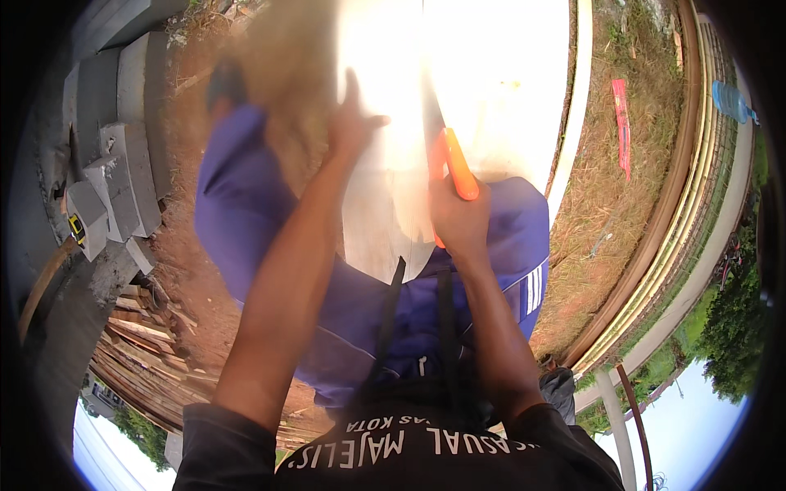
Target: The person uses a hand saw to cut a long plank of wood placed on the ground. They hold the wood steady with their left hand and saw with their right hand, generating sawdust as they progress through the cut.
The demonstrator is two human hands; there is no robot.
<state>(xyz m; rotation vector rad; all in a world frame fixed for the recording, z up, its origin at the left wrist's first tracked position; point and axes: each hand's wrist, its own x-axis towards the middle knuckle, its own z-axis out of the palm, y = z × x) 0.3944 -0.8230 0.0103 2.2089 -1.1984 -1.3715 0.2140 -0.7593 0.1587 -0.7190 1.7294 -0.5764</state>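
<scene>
A wide pale board (377,217) stretches away in front of me between my legs, its far part washed out by glare. My right hand (460,217) is closed round the orange handle of a handsaw (463,173). The saw's blade points away from me over the board, and most of it is lost in the brightness. Left of the saw, my left hand (354,123) rests at the board's left edge with thumb and forefinger spread apart. Its other fingers are hard to make out.
Grey blocks (115,192) are piled at the left, with a yellow and black tape measure (76,230) on one. Behind them lie stacked wood strips (139,344). A pink strip (621,127) lies on dry grass at right, near a blue plastic bottle (731,102).
</scene>
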